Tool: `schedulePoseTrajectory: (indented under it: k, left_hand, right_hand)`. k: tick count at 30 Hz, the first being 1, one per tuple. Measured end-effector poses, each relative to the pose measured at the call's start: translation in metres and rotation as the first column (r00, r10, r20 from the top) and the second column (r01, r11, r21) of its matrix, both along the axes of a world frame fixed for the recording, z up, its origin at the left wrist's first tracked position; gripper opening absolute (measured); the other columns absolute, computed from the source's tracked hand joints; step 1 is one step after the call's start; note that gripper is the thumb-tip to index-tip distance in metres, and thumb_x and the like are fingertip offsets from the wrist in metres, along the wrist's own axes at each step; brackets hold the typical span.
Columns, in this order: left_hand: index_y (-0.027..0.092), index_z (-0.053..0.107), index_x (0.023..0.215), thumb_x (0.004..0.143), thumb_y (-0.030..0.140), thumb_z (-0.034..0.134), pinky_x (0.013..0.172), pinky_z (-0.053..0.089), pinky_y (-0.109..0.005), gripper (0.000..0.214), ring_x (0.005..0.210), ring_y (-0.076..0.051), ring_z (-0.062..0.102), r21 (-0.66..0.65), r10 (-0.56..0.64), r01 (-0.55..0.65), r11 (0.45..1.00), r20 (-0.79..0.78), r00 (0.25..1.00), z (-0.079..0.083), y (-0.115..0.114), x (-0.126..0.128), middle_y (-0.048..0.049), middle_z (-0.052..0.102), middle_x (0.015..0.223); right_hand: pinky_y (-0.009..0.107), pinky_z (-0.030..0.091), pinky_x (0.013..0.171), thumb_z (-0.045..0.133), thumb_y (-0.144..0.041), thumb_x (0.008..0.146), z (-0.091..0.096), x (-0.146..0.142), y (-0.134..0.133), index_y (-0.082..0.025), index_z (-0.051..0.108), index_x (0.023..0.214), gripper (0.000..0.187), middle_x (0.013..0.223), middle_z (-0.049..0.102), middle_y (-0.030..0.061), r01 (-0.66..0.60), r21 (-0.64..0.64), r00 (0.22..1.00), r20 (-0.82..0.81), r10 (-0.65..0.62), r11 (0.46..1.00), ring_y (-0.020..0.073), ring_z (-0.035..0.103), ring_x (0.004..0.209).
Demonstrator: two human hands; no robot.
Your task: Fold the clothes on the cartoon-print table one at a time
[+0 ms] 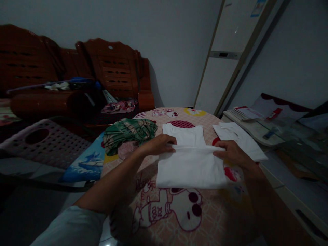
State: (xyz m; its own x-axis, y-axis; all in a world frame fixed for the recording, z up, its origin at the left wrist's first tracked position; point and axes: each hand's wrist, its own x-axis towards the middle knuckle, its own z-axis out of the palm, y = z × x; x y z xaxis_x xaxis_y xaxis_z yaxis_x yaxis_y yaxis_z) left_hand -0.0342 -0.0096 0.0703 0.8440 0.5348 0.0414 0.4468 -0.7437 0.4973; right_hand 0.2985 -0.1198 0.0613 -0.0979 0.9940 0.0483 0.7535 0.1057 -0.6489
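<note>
A white shirt (191,169) lies on the table, its lower part folded up over itself and its neck end pointing away from me. My left hand (161,144) pinches the left end of the folded edge between thumb and fingers. At the right end of that same edge, my right hand (229,152) grips the cloth in a like way. Between the hands the edge runs nearly straight. Beside my right hand rests a second white garment (239,138), folded flat.
A round table with a pink cartoon-print cloth (179,218) bears everything. Crumpled green plaid cloth (128,133) sits to the left, near a blue printed cloth (85,160) and a woven chair (48,140). A cabinet with papers (247,112) stands right; a wooden sofa (112,68) is behind.
</note>
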Motion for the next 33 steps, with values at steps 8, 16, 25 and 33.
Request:
schedulePoseTrajectory:
  k: [8, 16, 25, 33]
  left_hand:
    - [0.014, 0.072, 0.102, 0.080, 0.021, 0.061, 0.084, 0.046, -0.027, 0.026, 0.094, -0.021, 0.065, 0.359, 0.304, -0.297, 0.885, 0.039, 0.952, 0.021, 0.097, 0.034, -0.0073, 0.073, 0.099]
    - [0.018, 0.072, 0.110, 0.081, 0.020, 0.061, 0.089, 0.047, -0.025, 0.031, 0.106, -0.021, 0.064, 0.362, 0.435, -0.377, 0.853, -0.090, 0.896, -0.027, 0.137, 0.053, -0.0082, 0.072, 0.112]
    - [0.017, 0.068, 0.114, 0.085, 0.019, 0.054, 0.093, 0.048, -0.034, 0.032, 0.112, -0.025, 0.061, 0.368, 0.517, -0.466, 0.804, -0.048, 0.855, -0.021, 0.156, 0.064, -0.0114, 0.068, 0.116]
    - [0.014, 0.052, 0.134, 0.094, 0.019, 0.045, 0.109, 0.041, -0.036, 0.041, 0.126, -0.022, 0.053, 0.275, 0.399, -0.398, 0.875, 0.054, 0.915, -0.066, 0.098, 0.076, -0.0136, 0.057, 0.136]
  right_hand:
    - [0.028, 0.044, 0.068, 0.064, -0.020, 0.065, 0.024, -0.005, 0.111, -0.014, 0.073, 0.076, 0.015, 0.075, 0.070, 0.0037, 0.167, 0.402, 0.951, 0.174, -0.254, 0.900, 0.0190, 0.062, 0.073]
    - [0.029, 0.048, 0.082, 0.061, -0.013, 0.070, -0.016, -0.015, 0.165, -0.016, 0.076, 0.091, 0.026, 0.099, 0.074, 0.0085, 0.333, 0.295, 0.836, 0.347, -0.425, 0.896, 0.0226, 0.065, 0.098]
    - [0.040, 0.047, 0.093, 0.049, -0.009, 0.080, -0.027, -0.011, 0.197, -0.014, 0.071, 0.108, 0.036, 0.108, 0.070, 0.0149, 0.318, 0.327, 0.779, 0.444, -0.442, 0.890, 0.0284, 0.061, 0.107]
    - [0.043, 0.038, 0.109, 0.039, -0.019, 0.093, -0.080, -0.040, 0.155, -0.012, 0.056, 0.134, 0.046, 0.135, 0.058, 0.0182, 0.132, 0.263, 0.832, 0.494, -0.251, 0.956, 0.0305, 0.050, 0.129]
